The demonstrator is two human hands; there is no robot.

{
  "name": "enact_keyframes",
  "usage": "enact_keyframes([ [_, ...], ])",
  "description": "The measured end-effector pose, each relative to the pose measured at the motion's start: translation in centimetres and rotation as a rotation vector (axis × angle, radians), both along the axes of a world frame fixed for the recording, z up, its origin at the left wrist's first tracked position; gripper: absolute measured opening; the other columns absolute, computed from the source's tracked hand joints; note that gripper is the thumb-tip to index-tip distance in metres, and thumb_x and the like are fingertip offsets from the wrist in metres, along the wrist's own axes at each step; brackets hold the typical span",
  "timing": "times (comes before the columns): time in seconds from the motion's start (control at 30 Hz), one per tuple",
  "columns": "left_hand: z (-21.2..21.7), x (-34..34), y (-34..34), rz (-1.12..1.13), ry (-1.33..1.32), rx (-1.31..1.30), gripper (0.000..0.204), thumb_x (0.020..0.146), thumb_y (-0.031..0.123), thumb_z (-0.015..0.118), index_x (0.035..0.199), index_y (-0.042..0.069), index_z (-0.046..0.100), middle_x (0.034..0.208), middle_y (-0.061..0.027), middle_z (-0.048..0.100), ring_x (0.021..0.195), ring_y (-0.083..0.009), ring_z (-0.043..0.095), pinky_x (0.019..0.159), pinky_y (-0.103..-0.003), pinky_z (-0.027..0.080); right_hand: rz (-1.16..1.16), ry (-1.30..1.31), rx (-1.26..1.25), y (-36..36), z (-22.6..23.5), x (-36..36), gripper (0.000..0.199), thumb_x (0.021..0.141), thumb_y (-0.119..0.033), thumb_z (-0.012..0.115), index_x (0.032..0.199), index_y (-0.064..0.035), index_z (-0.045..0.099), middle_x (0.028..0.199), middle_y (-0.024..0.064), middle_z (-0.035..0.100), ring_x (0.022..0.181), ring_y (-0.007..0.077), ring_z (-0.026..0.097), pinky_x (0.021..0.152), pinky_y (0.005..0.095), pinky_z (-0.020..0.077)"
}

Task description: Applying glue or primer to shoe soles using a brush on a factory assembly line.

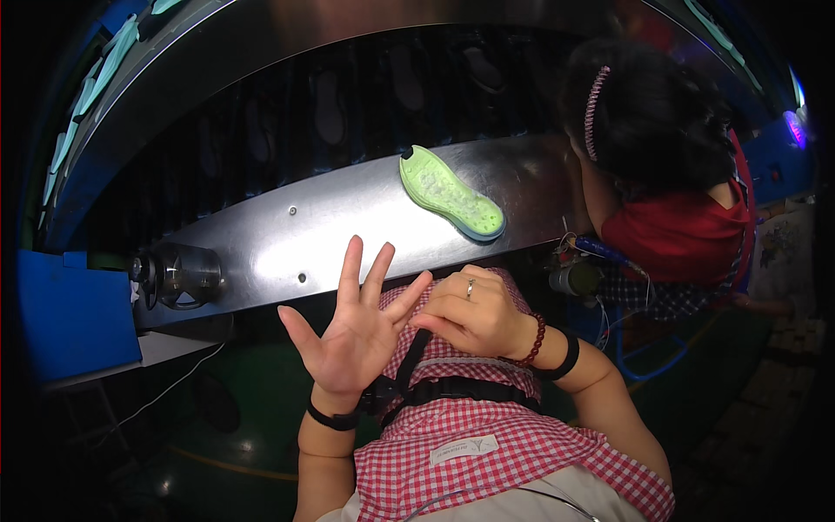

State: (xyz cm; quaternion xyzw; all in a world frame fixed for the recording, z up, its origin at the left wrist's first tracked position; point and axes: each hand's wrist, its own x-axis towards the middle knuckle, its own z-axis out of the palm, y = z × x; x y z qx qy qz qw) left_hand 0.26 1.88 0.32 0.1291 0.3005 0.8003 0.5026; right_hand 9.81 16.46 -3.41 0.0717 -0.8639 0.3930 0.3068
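Observation:
My left hand (355, 326) is raised above my lap, palm up with its fingers spread, and holds nothing. Beside it, my right hand (474, 313) is closed, its fingers curled and thumb pressed in close to the left hand's little finger. Whether something small is pinched there is hidden. A lime-green shoe sole (448, 193), darker at its toe tip and blue along one edge, lies on the metal bench (339, 204) beyond both hands. Neither hand touches the sole.
A dark row of shoe-shaped pieces (330, 109) runs behind the bench. At the left end stand a dark metal pot (187, 270) and a blue box (74, 317). Close by on the right sits a person in a red top (674, 230), near a can with tools (576, 277).

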Motion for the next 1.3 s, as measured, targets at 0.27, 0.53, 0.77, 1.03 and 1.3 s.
enact_keyframes([
  [0.27,0.0,0.6,-0.1,-0.076,0.351,-0.126,0.111,0.062,0.088,0.014,0.140,0.014,-0.012,0.146,-0.0159,-0.005,0.125,-0.0320,0.030,0.102,-0.044,0.021,-0.038,-0.029,-0.037,-0.3,0.8,-0.6,0.013,0.070,-0.008,0.063,0.083,-0.0066,0.062,0.079,0.0037,0.058,0.069,0.0196,0.058,0.063,0.0299,0.0462],
  [0.53,-0.2,0.9,-0.1,-0.087,0.568,-0.241,0.117,0.058,0.090,0.012,0.139,0.010,-0.013,0.146,-0.0185,-0.005,0.127,-0.0318,0.027,0.104,-0.045,0.018,0.013,-0.069,0.059,-0.1,0.9,-0.6,0.015,0.068,-0.009,0.062,0.082,-0.0075,0.062,0.082,0.0018,0.059,0.075,0.0175,0.058,0.063,0.0288,0.0447],
  [0.77,-0.4,0.7,-0.2,-0.110,0.607,-0.268,0.117,0.058,0.090,0.012,0.139,0.009,-0.013,0.146,-0.0189,-0.005,0.129,-0.0324,0.023,0.104,-0.046,0.017,0.002,-0.069,0.166,0.0,0.7,-0.9,0.011,0.068,-0.011,0.060,0.078,-0.0080,0.060,0.080,0.0002,0.059,0.073,0.0148,0.058,0.061,0.0258,0.0415],
  [1.03,0.0,0.5,0.1,-0.097,0.511,-0.259,0.116,0.059,0.090,0.013,0.140,0.011,-0.012,0.146,-0.0170,-0.005,0.130,-0.0326,0.021,0.105,-0.044,0.016,0.010,0.004,0.529,0.0,1.0,-1.1,0.011,0.067,-0.012,0.059,0.076,-0.0065,0.060,0.077,0.0020,0.058,0.072,0.0136,0.057,0.059,0.0246,0.0419],
  [1.3,0.2,0.3,0.1,-0.048,0.305,-0.194,0.113,0.061,0.089,0.016,0.141,0.012,-0.009,0.146,-0.0156,-0.002,0.125,-0.0282,0.029,0.102,-0.041,0.021,-0.080,0.184,0.500,-0.6,0.4,-1.8,0.010,0.066,-0.013,0.057,0.071,-0.0044,0.058,0.069,0.0025,0.053,0.064,0.0140,0.053,0.055,0.0248,0.0394],
])
